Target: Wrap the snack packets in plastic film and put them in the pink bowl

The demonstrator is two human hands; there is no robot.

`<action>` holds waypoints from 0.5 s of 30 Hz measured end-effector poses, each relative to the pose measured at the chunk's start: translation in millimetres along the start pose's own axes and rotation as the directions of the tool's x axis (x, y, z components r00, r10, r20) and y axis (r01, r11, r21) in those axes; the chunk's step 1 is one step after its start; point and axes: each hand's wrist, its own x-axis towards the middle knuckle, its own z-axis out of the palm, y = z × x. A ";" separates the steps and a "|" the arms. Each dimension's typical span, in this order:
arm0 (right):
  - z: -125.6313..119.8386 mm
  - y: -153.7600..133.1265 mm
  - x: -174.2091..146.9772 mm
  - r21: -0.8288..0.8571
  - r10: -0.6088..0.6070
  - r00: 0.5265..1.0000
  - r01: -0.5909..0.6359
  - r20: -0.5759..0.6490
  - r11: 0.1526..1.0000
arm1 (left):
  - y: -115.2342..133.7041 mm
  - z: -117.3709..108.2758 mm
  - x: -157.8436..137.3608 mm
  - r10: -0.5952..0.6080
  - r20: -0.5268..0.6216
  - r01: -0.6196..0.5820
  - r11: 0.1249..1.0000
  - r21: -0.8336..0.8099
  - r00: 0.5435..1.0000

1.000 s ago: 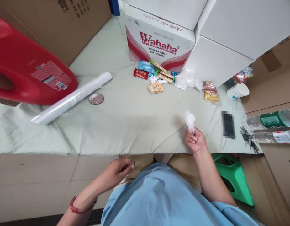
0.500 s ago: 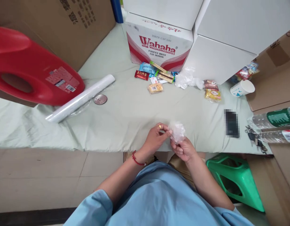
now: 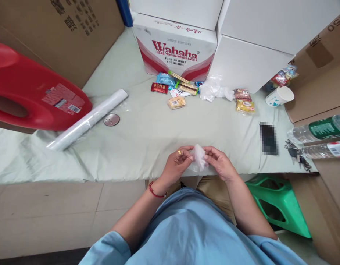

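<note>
A crumpled clear plastic bag (image 3: 199, 158) is pinched between both hands, just over the front edge of the cloth-covered table. My left hand (image 3: 176, 162), with a ring on one finger, grips its left side between thumb and fingers. On the opposite side, my right hand (image 3: 218, 162) closes thumb and fingers on the plastic. Whether anything lies inside the bag cannot be made out. Beyond the hands, a yellow-wrapped snack (image 3: 176, 102) lies on the cloth, and another crumpled clear bag (image 3: 211, 89) rests by the white boxes.
A red jug (image 3: 48, 99), a plastic roll (image 3: 88, 119) and a round metal disc (image 3: 111, 119) occupy the left. A Wahaba-style printed carton (image 3: 175, 48) stands behind several wrapped snacks. Rightward are a paper cup (image 3: 279, 96), a blurred dark phone-like object (image 3: 269, 139), keys (image 3: 298, 156) and bottles (image 3: 318, 129).
My right hand has shifted from below the bag up to its right side. Both hands now face each other across it, and the bag looks narrower. The view has moved slightly.
</note>
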 end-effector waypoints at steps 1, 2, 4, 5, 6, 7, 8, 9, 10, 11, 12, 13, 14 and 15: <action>-0.4 0.3 0.2 0.013 0.009 1.000 -0.009 -0.002 1.000 | -0.4 -2.7 0.1 -0.009 -0.023 0.008 1.000 -0.027 1.000; -1.5 0.7 0.4 0.027 0.008 1.000 -0.007 -0.028 1.000 | -1.4 -6.2 0.5 -0.016 -0.057 0.013 0.999 -0.050 0.998; -4.6 1.4 0.8 0.054 -0.005 0.994 0.011 -0.107 0.998 | -4.7 -14.6 1.5 -0.028 -0.136 0.016 0.996 -0.083 0.990; -5.7 1.5 0.9 0.064 -0.009 0.990 0.018 -0.138 0.998 | -6.5 -18.7 1.8 -0.025 -0.175 0.011 0.996 -0.084 0.984; -6.1 1.4 0.7 0.073 -0.008 0.988 0.019 -0.156 0.997 | -8.1 -22.3 1.8 -0.016 -0.209 0.001 0.997 -0.071 0.978; -5.4 1.2 0.2 0.081 -0.002 0.987 0.015 -0.158 0.997 | -9.3 -24.9 1.3 -0.003 -0.233 -0.008 0.999 -0.048 0.972; -3.4 0.9 -0.5 0.089 0.009 0.989 0.004 -0.149 0.996 | -10.1 -26.4 0.4 0.014 -0.249 -0.020 1.000 -0.018 0.968; -0.1 0.6 -1.3 0.093 0.020 0.991 -0.008 -0.133 0.996 | -10.3 -26.5 -0.9 0.033 -0.253 -0.032 0.999 0.009 0.967; 4.1 0.4 -2.1 0.088 0.025 0.993 -0.015 -0.113 0.996 | -10.2 -25.5 -2.6 0.050 -0.246 -0.044 0.999 0.030 0.968; 9.0 0.3 -2.6 0.072 0.020 0.996 -0.014 -0.092 0.997 | -9.9 -23.5 -4.3 0.064 -0.229 -0.056 0.998 0.042 0.971; 14.0 0.4 -2.7 0.042 0.004 0.997 -0.001 -0.075 0.999 | -9.7 -21.1 -6.0 0.076 -0.208 -0.068 0.997 0.046 0.975; 18.6 0.6 -2.2 -0.001 -0.020 0.998 0.020 -0.060 1.000 | -9.6 -18.6 -7.6 0.088 -0.188 -0.081 0.996 0.045 0.978; 22.2 1.0 -1.3 -0.050 -0.046 0.998 0.044 -0.051 0.998 | -9.7 -16.5 -8.7 0.101 -0.175 -0.095 0.995 0.042 0.979; 24.4 1.4 0.0 -0.095 -0.068 0.996 0.063 -0.052 0.993 | -10.3 -15.3 -9.5 0.111 -0.172 -0.107 0.994 0.036 0.979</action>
